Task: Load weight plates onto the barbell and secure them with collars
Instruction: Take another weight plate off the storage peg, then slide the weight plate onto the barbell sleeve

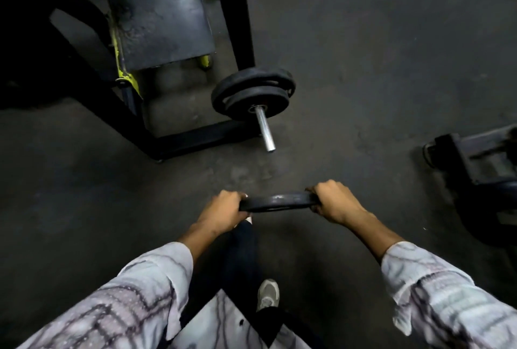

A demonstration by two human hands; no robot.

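- Black round rubber-coated weight plates: three in all. Two sit on the bar (253, 91); one is held edge-on (277, 201).
- Silver steel barbell sleeve end (265, 132): one.
- Bare hands: two, left (223, 210) and right (335, 202).
- Grey sports shoe (267, 294): one fully visible.
- Black metal frame with chipped yellow paint (123, 69): one.

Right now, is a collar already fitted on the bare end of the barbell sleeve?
No, the barbell sleeve is bare metal beyond the loaded plates, with no collar on it.

Pale patterned sleeves (145, 287), perhaps grey trainers (268, 294)
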